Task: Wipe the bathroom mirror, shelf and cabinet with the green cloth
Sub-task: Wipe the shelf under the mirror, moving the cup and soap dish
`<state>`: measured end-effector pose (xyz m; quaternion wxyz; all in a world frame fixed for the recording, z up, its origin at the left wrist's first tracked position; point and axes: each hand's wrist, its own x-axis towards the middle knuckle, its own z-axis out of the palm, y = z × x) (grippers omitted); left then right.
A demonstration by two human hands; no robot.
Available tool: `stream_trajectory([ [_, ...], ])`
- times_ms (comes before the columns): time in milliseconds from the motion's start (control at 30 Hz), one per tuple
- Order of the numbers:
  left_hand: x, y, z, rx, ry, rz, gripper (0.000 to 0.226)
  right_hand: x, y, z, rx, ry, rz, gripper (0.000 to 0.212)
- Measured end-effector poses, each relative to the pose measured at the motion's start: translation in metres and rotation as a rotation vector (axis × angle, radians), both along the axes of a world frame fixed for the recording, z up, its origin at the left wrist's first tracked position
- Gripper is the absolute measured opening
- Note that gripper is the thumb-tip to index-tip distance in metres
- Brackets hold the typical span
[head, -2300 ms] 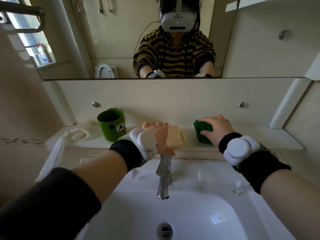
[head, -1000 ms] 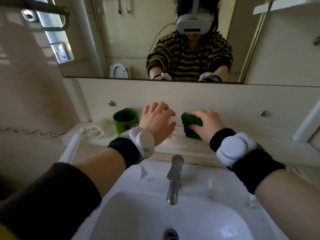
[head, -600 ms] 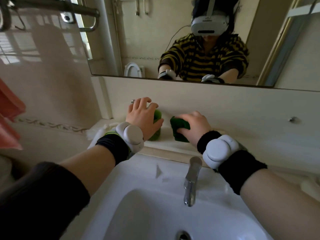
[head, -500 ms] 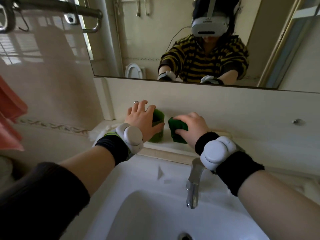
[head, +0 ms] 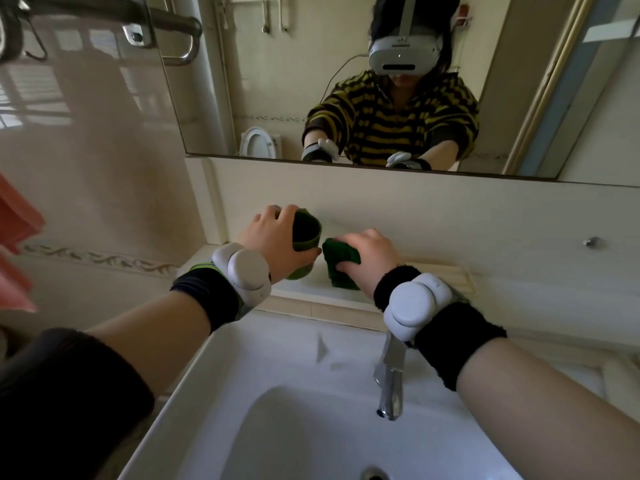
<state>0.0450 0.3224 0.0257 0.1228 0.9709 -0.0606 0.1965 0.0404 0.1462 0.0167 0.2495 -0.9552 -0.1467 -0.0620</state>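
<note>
My right hand (head: 367, 258) grips the bunched green cloth (head: 337, 259) and presses it onto the pale shelf (head: 519, 289) behind the sink. Just left of it, my left hand (head: 273, 240) is wrapped round a green cup (head: 304, 233), which tilts slightly and seems lifted off the shelf. Cup and cloth nearly touch. Above the shelf runs a cream back panel (head: 433, 209), and over that hangs the mirror (head: 294, 81), where a person in a striped top is reflected.
Below my arms lies the white basin (head: 311, 427) with a chrome tap (head: 391, 379). A metal towel rail (head: 104, 12) crosses the upper left wall, and an orange towel (head: 14, 244) hangs at the left edge. A soap dish edge (head: 460, 271) shows behind my right wrist.
Both hands have travelled left along the shelf. My left hand has closed round the green cup and raised it, while my right hand has slid the cloth up beside it.
</note>
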Motion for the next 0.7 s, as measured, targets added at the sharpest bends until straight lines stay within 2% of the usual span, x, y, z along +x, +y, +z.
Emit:
stream_trajectory([
  [167,-0.011,0.027,0.003,-0.021,-0.032,0.042,0.072,-0.003,0.025,-0.009,-0.042,0.019,0.034,0.04],
  [400,-0.025,0.055,0.011,-0.027,-0.028,0.121,0.072,-0.008,0.052,-0.03,-0.212,0.068,0.076,0.045],
  [700,-0.036,0.059,0.013,-0.051,-0.035,0.145,0.071,0.011,0.052,-0.037,-0.157,0.083,0.023,0.046],
])
